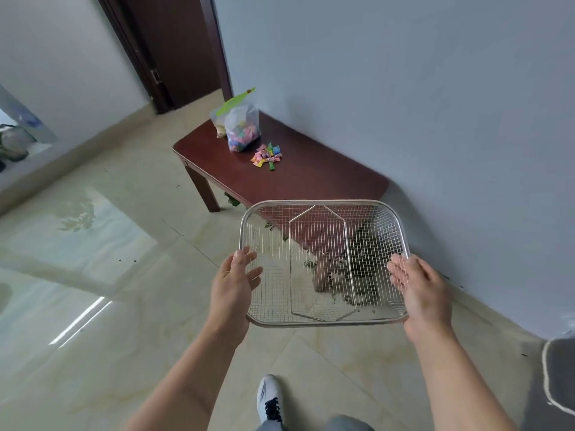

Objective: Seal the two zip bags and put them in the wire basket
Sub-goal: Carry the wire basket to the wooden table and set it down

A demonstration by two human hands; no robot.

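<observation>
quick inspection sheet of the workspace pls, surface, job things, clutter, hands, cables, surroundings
surface: dark wooden table against the wall
job's things: two zip bags standing at the table's far end; wire basket held in the air, nothing inside
clutter: loose coloured candies beside the bags
grippers: left hand and right hand grip the basket's side rims
cables: nothing seen
surroundings: tiled floor, dark door, debris under the table

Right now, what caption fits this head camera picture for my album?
Both hands, left and right, carry an empty wire basket toward two zip bags.
</observation>
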